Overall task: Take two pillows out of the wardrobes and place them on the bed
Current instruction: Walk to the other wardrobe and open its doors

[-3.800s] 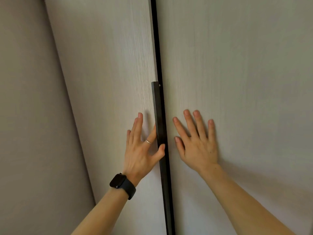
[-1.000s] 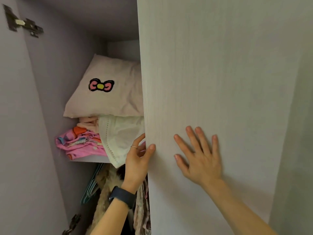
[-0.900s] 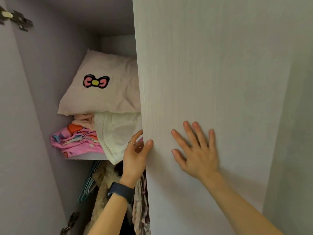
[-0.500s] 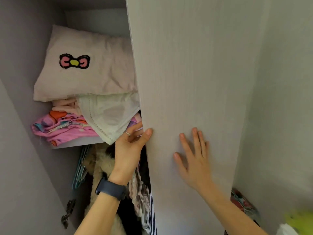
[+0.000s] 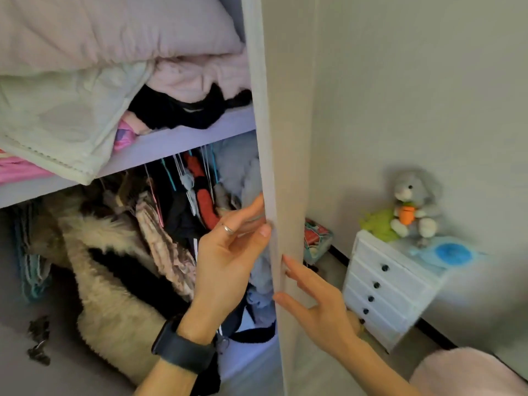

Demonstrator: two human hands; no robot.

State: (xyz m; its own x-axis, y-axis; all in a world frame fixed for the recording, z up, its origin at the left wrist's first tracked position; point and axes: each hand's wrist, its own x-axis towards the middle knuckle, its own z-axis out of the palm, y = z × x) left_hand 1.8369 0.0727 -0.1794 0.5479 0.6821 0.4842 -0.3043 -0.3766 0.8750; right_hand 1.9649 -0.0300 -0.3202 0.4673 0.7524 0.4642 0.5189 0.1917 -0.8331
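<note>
Top shelf: pillow (image 5: 114, 27) cut off by top and left frame edges, full outline not seen. The wardrobe door (image 5: 285, 138), seen edge-on, masks the right end of the shelf (image 5: 177, 140) and of the hanging clothes (image 5: 183, 201). Fingertips of the left grip (image 5: 225, 261) are partly out of sight behind the door edge. The box (image 5: 317, 238) behind the door is half hidden, contents unreadable. Plush rabbit (image 5: 411, 201) and drawer chest (image 5: 385, 284) are blurred. Pink object (image 5: 468, 372), lower right, is cropped; identity unclear.

The left hand (image 5: 225, 252) pinches the edge of the wardrobe door (image 5: 285, 110), thumb in front and fingers behind. The right hand (image 5: 317, 307) lies flat on the door's outer face. At the far left, a pink pillow (image 5: 114, 30) rests on folded clothes (image 5: 57, 110) on the shelf (image 5: 177, 141). To the right stands a white drawer chest (image 5: 383, 284) with a plush rabbit (image 5: 411, 201) on it.
</note>
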